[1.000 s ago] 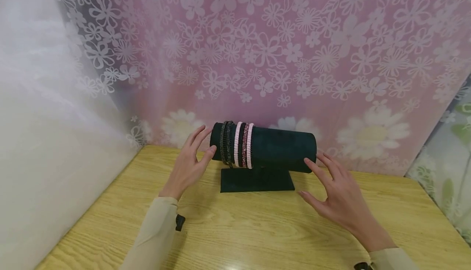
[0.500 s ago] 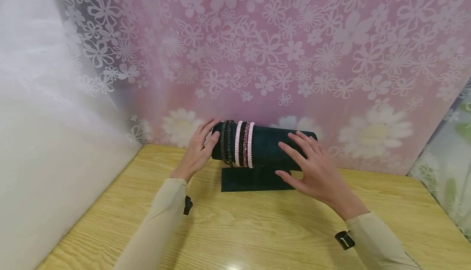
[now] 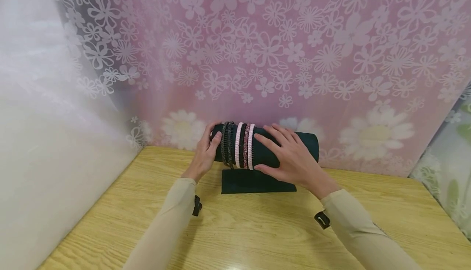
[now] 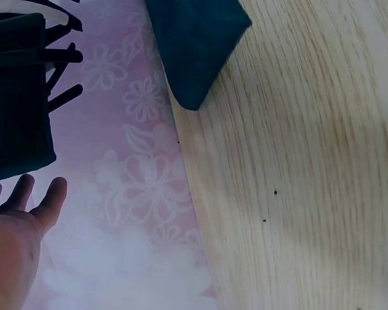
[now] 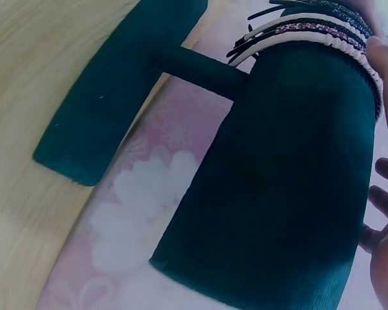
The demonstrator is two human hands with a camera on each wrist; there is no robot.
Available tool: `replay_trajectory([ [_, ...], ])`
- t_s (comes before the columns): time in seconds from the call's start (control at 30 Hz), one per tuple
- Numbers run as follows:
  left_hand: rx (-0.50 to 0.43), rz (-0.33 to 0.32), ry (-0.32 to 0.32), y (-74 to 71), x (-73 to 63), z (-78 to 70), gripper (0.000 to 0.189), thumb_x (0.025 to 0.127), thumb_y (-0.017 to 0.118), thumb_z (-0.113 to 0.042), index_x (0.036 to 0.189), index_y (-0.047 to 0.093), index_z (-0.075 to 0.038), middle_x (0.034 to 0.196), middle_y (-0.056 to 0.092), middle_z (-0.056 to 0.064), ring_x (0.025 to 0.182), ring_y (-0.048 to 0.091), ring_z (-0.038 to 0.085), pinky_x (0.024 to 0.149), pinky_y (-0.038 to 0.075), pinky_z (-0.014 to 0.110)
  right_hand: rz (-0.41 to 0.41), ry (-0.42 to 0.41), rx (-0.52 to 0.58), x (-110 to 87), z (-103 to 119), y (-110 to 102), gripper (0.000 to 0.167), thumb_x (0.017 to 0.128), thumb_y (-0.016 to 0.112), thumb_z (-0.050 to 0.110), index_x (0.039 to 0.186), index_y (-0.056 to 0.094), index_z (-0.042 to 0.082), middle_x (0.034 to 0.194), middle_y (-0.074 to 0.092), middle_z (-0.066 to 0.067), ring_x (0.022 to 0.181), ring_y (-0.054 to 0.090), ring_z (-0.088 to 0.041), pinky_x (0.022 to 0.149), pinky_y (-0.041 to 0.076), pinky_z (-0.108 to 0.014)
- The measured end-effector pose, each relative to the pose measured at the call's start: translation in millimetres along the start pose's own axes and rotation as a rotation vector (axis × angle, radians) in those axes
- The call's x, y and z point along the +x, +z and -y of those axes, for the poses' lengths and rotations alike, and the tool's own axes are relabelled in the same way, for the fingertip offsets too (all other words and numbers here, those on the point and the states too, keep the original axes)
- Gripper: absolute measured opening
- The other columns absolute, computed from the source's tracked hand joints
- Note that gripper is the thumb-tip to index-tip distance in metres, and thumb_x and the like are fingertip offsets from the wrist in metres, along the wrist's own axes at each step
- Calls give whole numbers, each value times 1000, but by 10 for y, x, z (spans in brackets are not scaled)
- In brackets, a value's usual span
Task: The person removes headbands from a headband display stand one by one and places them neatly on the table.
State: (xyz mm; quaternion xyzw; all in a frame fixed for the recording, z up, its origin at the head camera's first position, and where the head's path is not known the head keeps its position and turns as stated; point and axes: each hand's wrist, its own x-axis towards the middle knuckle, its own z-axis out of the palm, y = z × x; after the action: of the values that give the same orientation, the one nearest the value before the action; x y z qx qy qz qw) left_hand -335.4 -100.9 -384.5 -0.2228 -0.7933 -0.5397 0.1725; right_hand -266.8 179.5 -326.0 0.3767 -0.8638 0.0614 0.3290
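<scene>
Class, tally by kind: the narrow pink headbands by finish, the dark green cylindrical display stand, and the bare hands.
Pale pink ribbed headbands: 2
Glittery pink headband: 1
Dark green cylindrical display stand: 1
Left hand and right hand, both bare: 2
Total: 6

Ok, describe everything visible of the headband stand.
The stand looks dark green and fabric-covered: a roll on a post over a flat rectangular base, upright on the wood-grain table. The roll lies sideways, headbands around its left half. The left hand is at its left end, the right hand over its bare right half; hand contact is unclear.
</scene>
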Motion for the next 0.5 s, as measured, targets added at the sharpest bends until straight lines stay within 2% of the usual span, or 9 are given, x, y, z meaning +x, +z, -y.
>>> replay_trajectory([
  [0.13, 9, -8, -20, 26, -1, 7, 48, 108, 34, -55, 155, 32, -47, 165, 35, -6, 147, 42, 28, 118, 32, 59, 40, 10, -9, 84, 2, 27, 86, 83, 78, 56, 154, 46, 20, 154, 48, -19, 144, 42, -42, 112, 38, -65],
  [0.37, -6, -24, 1, 57, 14, 30, 54, 109, 33, -53, 158, 34, -30, 165, 36, -3, 147, 42, 29, 118, 32, 60, 104, 52, -21, 143, -16, 65, 87, 84, 74, 61, 156, 43, 23, 155, 48, -18, 143, 44, -40, 111, 38, -65],
  [0.5, -4, -42, 10, 65, 17, 52, 54, 108, 32, -53, 156, 36, -28, 164, 38, -2, 145, 43, 28, 118, 32, 59, 108, 59, -35, 154, -22, 99, 89, 84, 73, 63, 157, 42, 24, 154, 49, -17, 142, 46, -40, 109, 39, -65],
])
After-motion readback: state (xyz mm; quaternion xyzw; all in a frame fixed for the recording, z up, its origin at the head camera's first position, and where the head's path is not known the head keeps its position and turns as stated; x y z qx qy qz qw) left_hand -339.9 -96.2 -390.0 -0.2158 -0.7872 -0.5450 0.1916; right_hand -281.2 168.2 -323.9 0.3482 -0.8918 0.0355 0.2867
